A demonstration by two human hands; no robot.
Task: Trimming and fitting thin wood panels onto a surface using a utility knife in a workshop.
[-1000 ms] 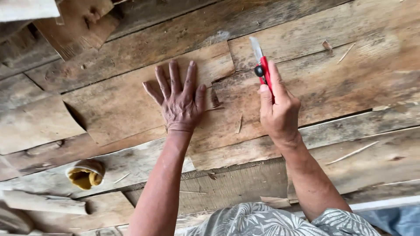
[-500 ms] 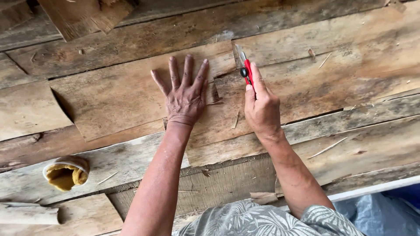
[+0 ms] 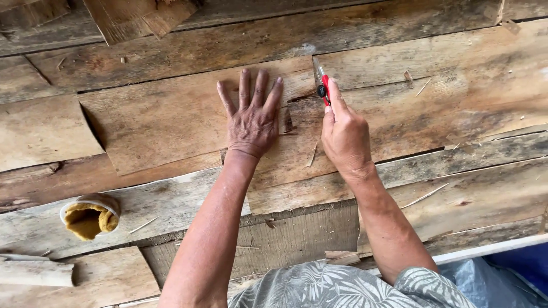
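Pressing left hand flat on thin sheet; right hand holds utility knife.

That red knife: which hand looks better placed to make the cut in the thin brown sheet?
Probably the right hand: it grips the red knife, blade tip on the thin brown sheet. The left hand lies flat, fingers spread, pressing the sheet down beside the blade.

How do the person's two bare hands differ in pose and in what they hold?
The left hand lies flat, fingers spread, pressing a thin brown wooden sheet; the right hand is curled in a grip. The left hand holds nothing; the right hand holds a red utility knife. Both rest over the same sheet.
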